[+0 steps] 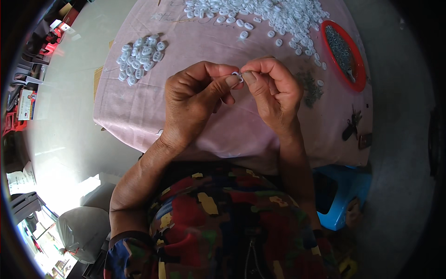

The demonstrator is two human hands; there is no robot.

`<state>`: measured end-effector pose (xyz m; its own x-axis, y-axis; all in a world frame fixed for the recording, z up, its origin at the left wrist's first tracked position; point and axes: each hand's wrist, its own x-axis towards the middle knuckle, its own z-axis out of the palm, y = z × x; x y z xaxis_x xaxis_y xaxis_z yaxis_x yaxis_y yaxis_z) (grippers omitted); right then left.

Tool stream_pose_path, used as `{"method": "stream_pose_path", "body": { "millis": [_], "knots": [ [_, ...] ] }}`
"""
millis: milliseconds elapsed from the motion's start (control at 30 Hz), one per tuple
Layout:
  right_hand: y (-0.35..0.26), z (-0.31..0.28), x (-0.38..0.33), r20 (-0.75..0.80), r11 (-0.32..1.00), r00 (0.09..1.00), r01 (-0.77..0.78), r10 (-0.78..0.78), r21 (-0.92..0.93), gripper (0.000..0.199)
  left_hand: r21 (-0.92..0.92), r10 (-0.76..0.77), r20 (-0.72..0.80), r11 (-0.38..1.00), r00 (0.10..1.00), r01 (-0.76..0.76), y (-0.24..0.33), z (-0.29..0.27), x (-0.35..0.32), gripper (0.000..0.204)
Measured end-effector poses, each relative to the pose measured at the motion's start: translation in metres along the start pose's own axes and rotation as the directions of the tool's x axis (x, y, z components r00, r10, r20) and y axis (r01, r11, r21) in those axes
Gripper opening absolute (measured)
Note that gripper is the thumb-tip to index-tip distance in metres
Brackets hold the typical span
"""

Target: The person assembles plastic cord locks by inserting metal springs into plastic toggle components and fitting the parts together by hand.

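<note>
Over the middle of the table, my left hand (190,100) pinches a small white oval plastic piece (238,77) between thumb and forefinger. My right hand (278,90) meets it there, thumb and forefinger pressed together at the piece's right edge. Whatever sits between those right fingertips is too small to make out. Similar white ovals, which seem to have two holes each, form a small group (141,56) to the left of my hands. A far larger heap of white pieces (288,18) spreads along the far side. Right of my right hand lies a scatter of tiny metal parts (310,88).
A pink cloth (139,107) covers the table. A red oval tray (360,83) of small metal parts stands at the far right, with keys (351,125) nearer me. Below the table's right edge is a blue stool (341,209); a tied grey bag (83,232) sits at lower left.
</note>
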<state>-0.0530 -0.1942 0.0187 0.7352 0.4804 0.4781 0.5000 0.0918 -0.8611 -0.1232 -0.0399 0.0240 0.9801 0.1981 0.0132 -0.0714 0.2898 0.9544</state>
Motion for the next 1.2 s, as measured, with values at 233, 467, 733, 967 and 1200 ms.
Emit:
{"method": "stream_pose_path", "body": {
  "millis": [233, 467, 733, 967, 1200],
  "knots": [
    [0.003, 0.001, -0.001, 0.0, 1.0, 1.0, 0.006, -0.006, -0.02, 0.005, -0.03, -0.014, -0.017, 0.999, 1.0, 0.013, -0.001, 0.001, -0.001, 0.013],
    [0.0, 0.003, 0.0, 0.012, 0.998, 0.999, -0.05, 0.05, 0.045, 0.008, 0.006, 0.004, 0.006, 1.0, 1.0, -0.004, -0.001, -0.003, 0.001, 0.015],
    [-0.003, 0.005, 0.001, -0.057, 0.994, 0.997, -0.055, 0.061, 0.091, 0.009, -0.062, -0.07, 0.013, 0.996, 0.997, 0.071, 0.0, -0.002, 0.002, 0.017],
    [-0.003, 0.003, 0.001, -0.046, 0.999, 0.998, -0.036, 0.037, 0.012, 0.008, -0.021, -0.025, 0.007, 0.999, 1.0, 0.025, 0.001, -0.002, 0.001, 0.017],
    [-0.001, 0.001, 0.001, -0.031, 0.998, 0.999, -0.03, 0.028, -0.056, 0.007, 0.001, 0.018, -0.002, 1.0, 1.0, -0.018, 0.002, -0.001, 0.001, 0.016]
  ]
}}
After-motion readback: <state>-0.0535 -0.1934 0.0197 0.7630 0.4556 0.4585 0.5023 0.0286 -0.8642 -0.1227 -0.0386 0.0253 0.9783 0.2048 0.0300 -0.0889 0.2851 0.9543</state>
